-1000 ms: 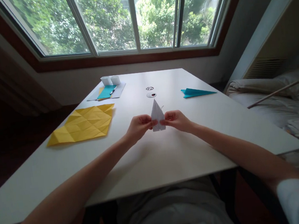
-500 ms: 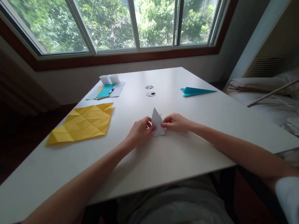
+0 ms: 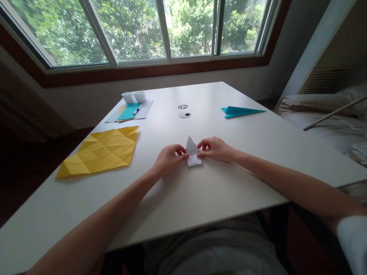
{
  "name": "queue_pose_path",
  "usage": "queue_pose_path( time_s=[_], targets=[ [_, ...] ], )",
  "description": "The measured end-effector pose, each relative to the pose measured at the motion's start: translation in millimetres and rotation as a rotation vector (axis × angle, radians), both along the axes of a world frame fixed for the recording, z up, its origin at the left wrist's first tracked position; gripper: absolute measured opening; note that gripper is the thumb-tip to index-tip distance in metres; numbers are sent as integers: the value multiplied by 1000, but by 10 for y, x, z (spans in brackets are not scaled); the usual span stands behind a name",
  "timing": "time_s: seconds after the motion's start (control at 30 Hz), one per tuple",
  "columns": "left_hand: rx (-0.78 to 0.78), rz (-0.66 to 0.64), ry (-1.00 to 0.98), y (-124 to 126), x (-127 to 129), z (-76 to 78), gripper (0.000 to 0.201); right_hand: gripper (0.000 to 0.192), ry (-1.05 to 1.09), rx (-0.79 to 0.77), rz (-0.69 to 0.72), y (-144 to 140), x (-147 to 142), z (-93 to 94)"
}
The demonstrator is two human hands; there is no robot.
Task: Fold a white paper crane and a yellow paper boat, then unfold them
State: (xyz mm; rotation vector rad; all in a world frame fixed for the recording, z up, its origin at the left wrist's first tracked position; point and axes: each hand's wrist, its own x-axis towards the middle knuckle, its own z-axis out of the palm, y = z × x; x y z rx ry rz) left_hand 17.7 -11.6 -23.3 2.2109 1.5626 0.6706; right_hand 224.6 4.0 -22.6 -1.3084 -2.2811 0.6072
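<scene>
A small folded white paper [image 3: 192,153] with a pointed top lies on the white table [image 3: 207,187], near its middle. My left hand [image 3: 169,158] pinches its left edge with thumb and fingers. My right hand [image 3: 215,148] pinches its right edge the same way. Both hands rest low on the tabletop, and the paper's lower part looks pressed flat against the surface.
A creased yellow sheet [image 3: 102,151] lies to the left. A teal paper plane [image 3: 241,111] sits far right. At the back left are a teal sheet with a pen [image 3: 130,111] and two small white boxes [image 3: 134,97]. Two round discs [image 3: 184,111] lie mid-table. A bed [image 3: 341,126] borders the right edge.
The white paper was held up off the table a second ago; both hands have lowered it onto the tabletop, and its point now stands shorter.
</scene>
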Motion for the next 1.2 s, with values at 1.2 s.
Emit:
queue_pose_path(
  time_s=[1.2],
  targets=[
    [316, -425, 293, -58, -91, 157, 27, 9, 16, 290, 431, 60, 112, -6]
  ],
)
